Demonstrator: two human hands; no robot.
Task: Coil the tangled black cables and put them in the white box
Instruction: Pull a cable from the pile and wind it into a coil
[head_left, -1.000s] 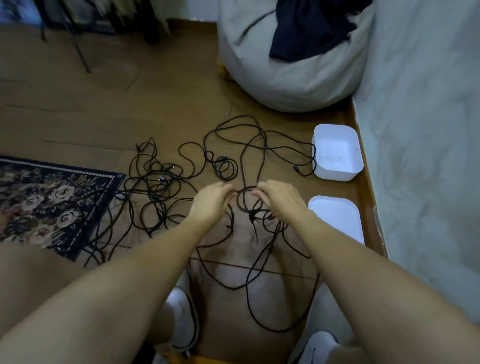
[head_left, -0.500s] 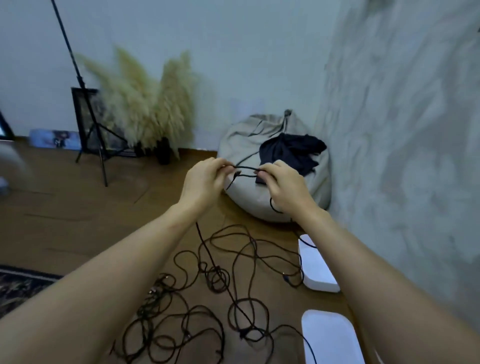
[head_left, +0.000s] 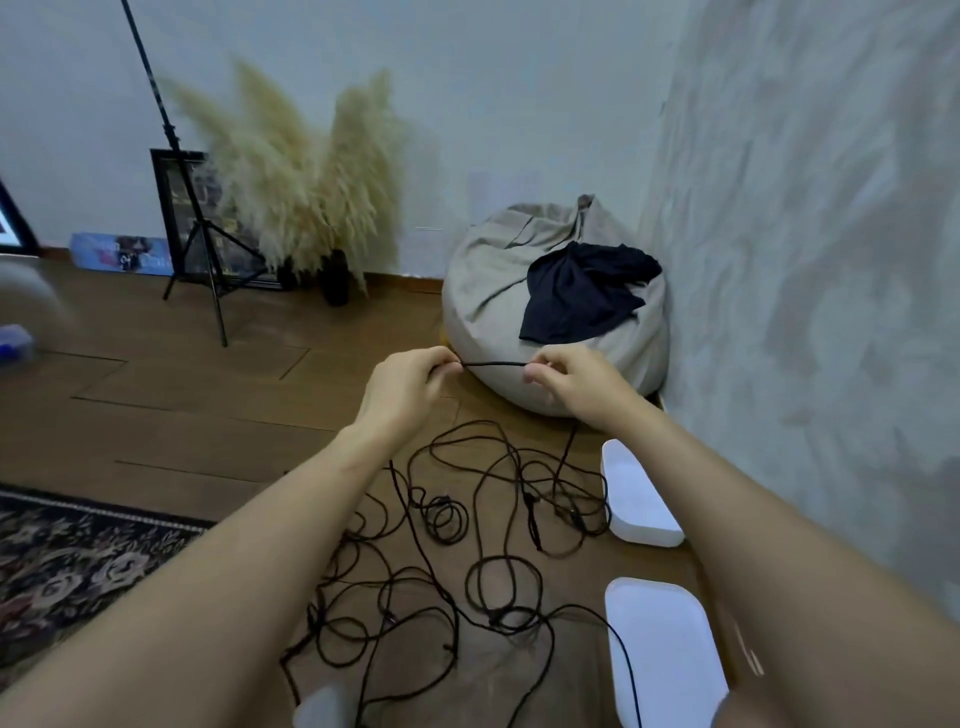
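Tangled black cables (head_left: 467, 551) sprawl over the wooden floor below my arms. My left hand (head_left: 408, 387) and my right hand (head_left: 574, 382) are raised above the floor, each pinching one black cable, with a short straight stretch (head_left: 493, 365) pulled taut between them. From each hand the cable hangs down into the tangle. The open white box (head_left: 641, 499) sits on the floor by the right wall, under my right forearm. Its white lid (head_left: 665, 649) lies nearer to me, with a cable strand crossing its left edge.
A grey beanbag (head_left: 498, 291) with a dark cloth on it sits in the corner behind my hands. A patterned rug (head_left: 78, 556) lies at left. A black tripod (head_left: 200, 228), dried pampas grass (head_left: 301, 176) and picture frames stand along the back wall.
My hands rose from the floor with the cable, and the view tilted up. Since half a second ago my hands have drawn apart, stretching the cable straight between them.
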